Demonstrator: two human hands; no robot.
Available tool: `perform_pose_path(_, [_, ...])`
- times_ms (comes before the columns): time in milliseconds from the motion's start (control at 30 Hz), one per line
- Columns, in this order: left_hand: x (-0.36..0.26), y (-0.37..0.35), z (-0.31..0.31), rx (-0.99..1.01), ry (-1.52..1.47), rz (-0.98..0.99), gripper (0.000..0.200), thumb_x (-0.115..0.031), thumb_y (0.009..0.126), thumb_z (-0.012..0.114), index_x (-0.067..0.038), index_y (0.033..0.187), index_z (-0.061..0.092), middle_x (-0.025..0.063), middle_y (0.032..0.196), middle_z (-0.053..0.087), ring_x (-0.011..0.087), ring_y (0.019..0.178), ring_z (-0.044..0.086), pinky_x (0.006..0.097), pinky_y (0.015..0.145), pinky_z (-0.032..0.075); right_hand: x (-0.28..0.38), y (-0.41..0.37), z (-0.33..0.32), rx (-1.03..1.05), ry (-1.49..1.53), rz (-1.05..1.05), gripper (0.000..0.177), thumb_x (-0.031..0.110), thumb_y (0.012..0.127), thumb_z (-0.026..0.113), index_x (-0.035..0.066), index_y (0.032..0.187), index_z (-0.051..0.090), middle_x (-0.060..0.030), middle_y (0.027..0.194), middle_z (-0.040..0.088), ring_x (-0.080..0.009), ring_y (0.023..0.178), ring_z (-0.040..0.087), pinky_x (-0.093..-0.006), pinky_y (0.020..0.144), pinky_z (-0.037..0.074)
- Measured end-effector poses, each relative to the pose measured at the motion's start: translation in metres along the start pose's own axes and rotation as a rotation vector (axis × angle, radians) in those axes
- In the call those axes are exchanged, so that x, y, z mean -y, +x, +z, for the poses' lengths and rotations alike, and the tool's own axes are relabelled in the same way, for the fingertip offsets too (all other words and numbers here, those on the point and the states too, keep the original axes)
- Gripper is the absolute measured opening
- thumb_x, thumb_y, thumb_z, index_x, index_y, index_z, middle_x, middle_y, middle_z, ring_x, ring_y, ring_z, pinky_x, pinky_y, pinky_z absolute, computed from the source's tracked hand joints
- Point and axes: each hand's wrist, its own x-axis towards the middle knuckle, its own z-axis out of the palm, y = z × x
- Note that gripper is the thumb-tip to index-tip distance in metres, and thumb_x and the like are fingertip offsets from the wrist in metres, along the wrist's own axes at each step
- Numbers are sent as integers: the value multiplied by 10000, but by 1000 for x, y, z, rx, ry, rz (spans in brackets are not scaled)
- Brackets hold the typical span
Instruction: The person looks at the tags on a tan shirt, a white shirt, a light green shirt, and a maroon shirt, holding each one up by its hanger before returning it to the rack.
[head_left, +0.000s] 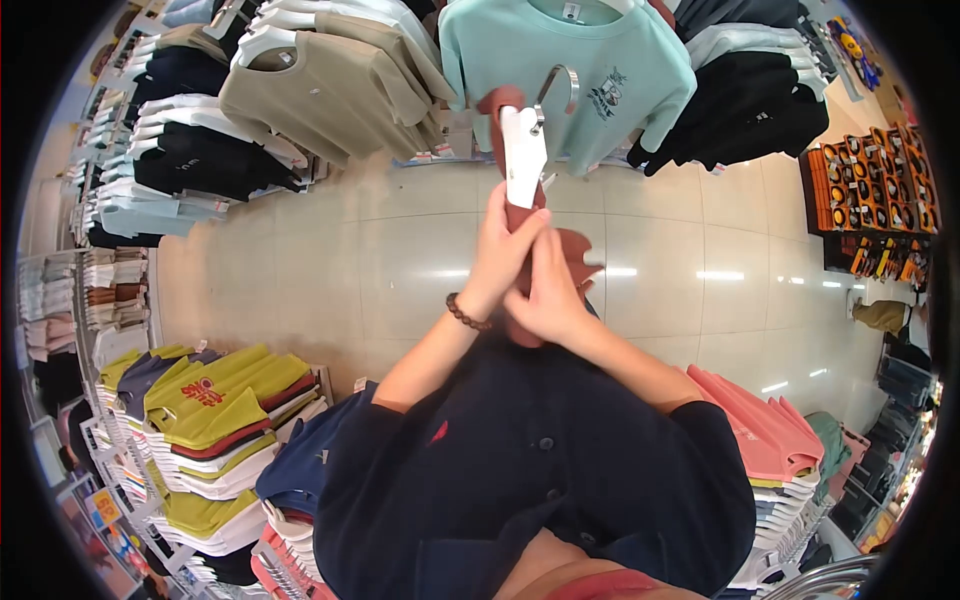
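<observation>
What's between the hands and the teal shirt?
Head view: just the white hanger and the top of the rust garment that the left hand and right hand grip, below the teal shirt.

Left hand (pixel 503 255) and right hand (pixel 548 298) clasp rust garment (pixel 578 250) on hanger (pixel 523 155)

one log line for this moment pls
left hand: grips white hanger | right hand: holds rust garment | below: tiled floor

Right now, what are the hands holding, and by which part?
Both hold a white plastic hanger with a metal hook, rust-red cloth garment on it. The left hand and right hand clasp its lower end, below the hook.
</observation>
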Motion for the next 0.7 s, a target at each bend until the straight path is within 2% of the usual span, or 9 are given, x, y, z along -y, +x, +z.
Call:
perform_pose_path(133, [-27,14,-51,264,183,51,543,-53,865,662,13,1367,463,90,1266,579,160,1173,541,317,1016,434,-18,5,-43,282,202,105,318,11,775,623,-8,1093,627,-109,929,608,-238,802,615,-338,757,503])
perform_pose_path(200, [-50,10,-70,449,444,108,536,-41,859,670,12,1364,496,68,1248,611,156,1137,574,320,1002,446,-51,25,-73,-158,103,-34,181,45,852,628,39,1032,649,-80,983,588,-185,801,561,-309,756,468])
perform_pose_path(300, [-62,0,-76,636,672,102,538,-111,822,661,-61,1345,543,155,1169,681,282,1074,664,367,956,494,-67,56,-110,-404,-52,-123,203,104,871,649,38,1063,640,-94,1059,580,-182,883,577,-326,782,468])
perform_pose_path(400, [-85,-7,-57,800,899,13,566,-141,791,701,-111,1338,561,162,1082,703,342,951,683,389,812,529,-65,59,-118,-71,-69,-128,197,188,898,640,3,962,658,-87,919,623,-185,788,611,-343,728,486])
perform_pose_path(467, [-63,-7,-65,799,914,152,503,-193,786,752,-100,1257,603,150,1043,710,329,917,683,385,770,525,-86,48,-121,682,-398,217,312,276,933,617,-15,834,668,-58,707,626,-161,623,604,-336,623,487])
perform_pose_path(533, [-55,-7,-69,779,845,-33,456,-241,781,793,-86,1177,628,148,987,710,327,885,678,386,761,524,-108,10,-112,615,173,517,433,356,962,584,-7,735,652,-21,558,574,-124,492,533,-314,522,442])
perform_pose_path(567, [-46,-13,-70,733,768,75,382,-299,792,797,-82,1069,648,102,881,700,246,782,671,326,716,511,-109,1,-113,703,198,611,435,361,971,580,-9,753,650,-17,595,578,-92,530,518,-282,509,414])
perform_pose_path(667, [-32,-23,-81,785,1014,-7,368,-361,791,793,-72,982,668,78,813,696,240,745,666,334,691,510,-101,-23,-114,709,391,709,288,252,955,575,-7,871,668,-25,771,609,-74,736,536,-254,639,435])
perform_pose_path(700, [-19,-25,-89,813,1003,24,309,-363,890,696,-56,914,671,78,766,685,192,670,636,317,629,491,-100,-28,-113,712,400,725,288,252,955,575,-7,871,668,-25,771,609,-74,736,536,-254,639,435])
